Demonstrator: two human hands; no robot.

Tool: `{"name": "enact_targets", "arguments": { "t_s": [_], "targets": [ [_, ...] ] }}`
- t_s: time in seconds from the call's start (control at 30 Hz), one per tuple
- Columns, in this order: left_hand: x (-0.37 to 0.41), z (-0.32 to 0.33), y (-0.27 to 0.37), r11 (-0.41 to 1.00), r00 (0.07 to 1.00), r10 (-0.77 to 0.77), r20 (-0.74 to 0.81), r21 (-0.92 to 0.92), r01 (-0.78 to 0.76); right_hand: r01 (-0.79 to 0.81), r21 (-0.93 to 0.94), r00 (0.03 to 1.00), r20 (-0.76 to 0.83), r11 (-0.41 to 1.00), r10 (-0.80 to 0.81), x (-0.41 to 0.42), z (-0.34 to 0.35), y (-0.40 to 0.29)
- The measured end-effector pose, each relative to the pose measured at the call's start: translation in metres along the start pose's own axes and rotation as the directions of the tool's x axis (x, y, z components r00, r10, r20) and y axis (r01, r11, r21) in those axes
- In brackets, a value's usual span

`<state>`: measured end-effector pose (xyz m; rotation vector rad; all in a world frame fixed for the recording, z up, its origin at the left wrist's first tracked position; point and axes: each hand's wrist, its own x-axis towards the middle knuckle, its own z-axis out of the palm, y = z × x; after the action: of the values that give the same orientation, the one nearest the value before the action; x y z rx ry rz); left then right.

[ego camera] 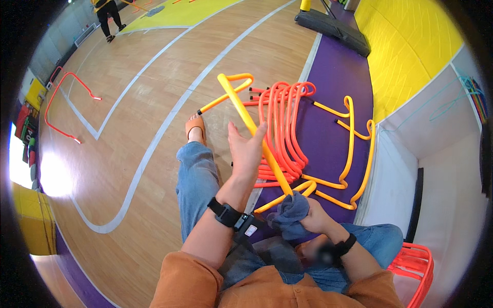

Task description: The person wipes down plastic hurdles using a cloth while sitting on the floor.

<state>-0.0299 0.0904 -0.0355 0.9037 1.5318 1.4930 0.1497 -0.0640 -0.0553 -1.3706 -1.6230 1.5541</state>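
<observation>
A yellow tubular training hurdle point(240, 106) slants across the middle, its bent ends with black caps at the top and bottom. My left hand point(246, 150) is under its long bar, thumb and fingers spread to either side with the bar between them. In my right hand point(316, 216) is a bunched grey-blue cloth point(291, 211), pressed against the bar's lower end. Just behind the bar, a row of red-orange hurdles point(274, 127) lies nested on the floor. Two more yellow hurdles point(351, 142) lie to the right on the purple strip point(323, 138).
A red hurdle point(49, 109) stands on the wooden floor at left. More red hurdles point(418, 258) are at lower right, beside the white wall point(396, 181). A black stand base point(331, 32) is at top right. Another person point(108, 19) stands far off at upper left.
</observation>
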Motion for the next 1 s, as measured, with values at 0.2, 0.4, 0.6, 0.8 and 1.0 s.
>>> {"name": "enact_targets", "arguments": {
  "t_s": [0.2, 0.4, 0.6, 0.8, 1.0],
  "targets": [
    [-0.019, 0.000, 0.014, 0.662, 0.783, -0.362, 0.506, -0.451, 0.598, -0.068, -0.159, 0.960, 0.260, 0.985, 0.109, -0.025, -0.033, -0.031],
    [-0.050, 0.007, 0.032, 0.680, 0.568, -0.412, 0.713, -0.174, 0.712, -0.167, 0.096, 0.928, -0.321, 0.981, 0.189, -0.066, -0.128, -0.049],
    [-0.079, -0.001, 0.031, 0.794, 0.154, -0.253, 0.955, 0.114, 0.598, 0.566, 0.675, 0.670, -0.711, 0.474, 0.212, -0.076, -0.176, -0.025],
    [-0.084, -0.031, 0.051, 0.829, -0.113, -0.283, 0.952, 0.302, 0.470, 0.658, 0.627, 0.611, -0.768, 0.417, 0.191, -0.071, -0.192, 0.013],
    [-0.085, -0.040, 0.052, 0.883, -0.259, -0.197, 0.946, 0.286, 0.373, 0.695, 0.328, 0.371, -0.926, 0.640, 0.071, -0.094, -0.181, 0.002]
  ]
}}
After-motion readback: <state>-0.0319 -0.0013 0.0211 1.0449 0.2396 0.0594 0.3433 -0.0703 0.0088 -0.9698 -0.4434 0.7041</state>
